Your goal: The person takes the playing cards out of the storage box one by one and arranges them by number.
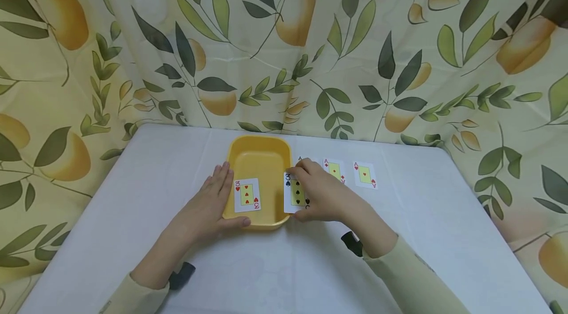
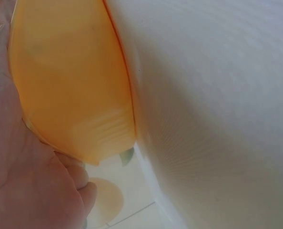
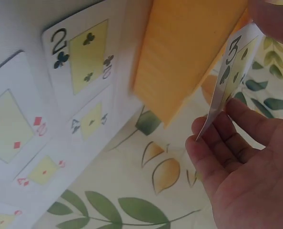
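Note:
A yellow tray (image 1: pixel 270 166) stands on the table, with a three of hearts (image 1: pixel 247 196) lying face up in its left part. Along the tray's left side rests my left hand (image 1: pixel 205 205), fingers straight and thumb at the front corner. The left wrist view has its palm against the tray's outer wall (image 2: pixel 75 81). My right hand (image 1: pixel 326 193) pinches a three of spades (image 1: pixel 291 200) over the tray's right rim. In the right wrist view that card (image 3: pixel 232 71) is tilted steeply, held between thumb and fingers at opposite edges.
Right of the tray lie an ace of diamonds (image 1: pixel 334 170) and an ace of hearts (image 1: pixel 365 175). The right wrist view also has a two of clubs (image 3: pixel 89 55), a two of diamonds (image 3: pixel 10 124) and an ace of clubs (image 3: pixel 91 121). A leaf-and-fruit-patterned curtain (image 1: pixel 266 67) hangs behind the table.

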`<state>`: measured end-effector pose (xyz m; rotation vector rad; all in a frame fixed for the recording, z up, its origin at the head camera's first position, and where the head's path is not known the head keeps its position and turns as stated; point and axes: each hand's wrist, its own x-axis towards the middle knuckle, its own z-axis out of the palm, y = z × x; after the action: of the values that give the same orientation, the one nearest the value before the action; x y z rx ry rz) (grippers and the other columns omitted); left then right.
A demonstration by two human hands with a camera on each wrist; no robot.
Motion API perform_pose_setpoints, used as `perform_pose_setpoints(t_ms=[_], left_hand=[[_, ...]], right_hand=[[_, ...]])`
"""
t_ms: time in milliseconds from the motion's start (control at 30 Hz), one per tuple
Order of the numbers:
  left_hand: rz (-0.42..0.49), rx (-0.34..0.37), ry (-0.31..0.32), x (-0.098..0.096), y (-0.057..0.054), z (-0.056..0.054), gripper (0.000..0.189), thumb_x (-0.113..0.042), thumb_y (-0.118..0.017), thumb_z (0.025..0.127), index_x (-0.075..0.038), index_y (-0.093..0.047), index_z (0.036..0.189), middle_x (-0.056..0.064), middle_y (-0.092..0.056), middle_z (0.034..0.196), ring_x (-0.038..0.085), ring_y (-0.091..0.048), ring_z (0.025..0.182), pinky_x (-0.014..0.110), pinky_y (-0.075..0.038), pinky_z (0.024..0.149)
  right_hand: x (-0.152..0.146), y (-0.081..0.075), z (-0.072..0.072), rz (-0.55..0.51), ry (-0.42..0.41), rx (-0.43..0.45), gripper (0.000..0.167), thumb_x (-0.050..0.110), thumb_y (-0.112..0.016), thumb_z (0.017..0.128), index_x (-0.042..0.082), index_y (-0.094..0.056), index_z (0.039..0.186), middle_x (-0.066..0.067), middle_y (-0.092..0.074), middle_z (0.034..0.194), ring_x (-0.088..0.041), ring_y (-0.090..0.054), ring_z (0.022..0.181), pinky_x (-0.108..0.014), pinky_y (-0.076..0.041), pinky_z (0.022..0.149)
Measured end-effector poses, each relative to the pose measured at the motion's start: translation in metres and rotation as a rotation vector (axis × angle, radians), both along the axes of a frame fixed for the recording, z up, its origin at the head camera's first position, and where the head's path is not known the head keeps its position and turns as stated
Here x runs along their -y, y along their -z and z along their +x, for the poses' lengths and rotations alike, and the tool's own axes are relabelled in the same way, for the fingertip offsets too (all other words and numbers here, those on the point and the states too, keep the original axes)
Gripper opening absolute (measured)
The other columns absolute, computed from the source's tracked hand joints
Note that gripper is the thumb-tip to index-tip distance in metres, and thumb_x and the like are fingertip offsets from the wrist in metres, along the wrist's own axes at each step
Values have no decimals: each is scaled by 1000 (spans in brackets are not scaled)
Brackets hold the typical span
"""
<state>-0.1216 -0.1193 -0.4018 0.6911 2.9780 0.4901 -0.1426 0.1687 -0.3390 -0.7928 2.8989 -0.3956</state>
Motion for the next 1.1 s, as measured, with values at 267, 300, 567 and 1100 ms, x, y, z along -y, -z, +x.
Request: perform_pose_setpoints(t_ms=[267, 300, 567, 1100], left_hand=[[0, 3, 1, 0, 2, 0, 121, -79, -58, 80, 0, -10, 159, 13, 5, 168, 31, 1, 155, 48, -15, 125], [-3, 8, -1, 0, 2, 0, 121, -79, -57, 80, 0, -9, 159, 12, 5, 168, 30, 2, 155, 47, -14, 125], [-14, 32, -16, -2, 0, -2, 123, -83, -54, 79, -3, -7, 159, 10, 7, 168, 27, 5, 155, 46, -13, 125], [-2, 19, -15, -1, 0, 0, 123, -80, -58, 79, -1, -8, 159, 12, 5, 168, 28, 2, 155, 46, -14, 125]], right_hand=[[-14, 9, 9, 30, 35, -4, 90, 35, -89, 65, 14, -51, 143, 0, -48, 132, -12, -49, 103, -23, -52, 88], [-15, 10, 10, 30, 38, -6, 90, 35, -89, 64, 14, -51, 143, 0, -48, 131, -12, -49, 103, -23, -52, 88], [-24, 19, 19, 51, 59, 6, 91, 38, -90, 64, 14, -52, 144, 0, -48, 132, -13, -48, 104, -23, -52, 87], [-31, 44, 38, 58, 81, 84, 90, 40, -91, 63, 16, -53, 141, 3, -49, 126, -9, -47, 96, -21, -51, 80]])
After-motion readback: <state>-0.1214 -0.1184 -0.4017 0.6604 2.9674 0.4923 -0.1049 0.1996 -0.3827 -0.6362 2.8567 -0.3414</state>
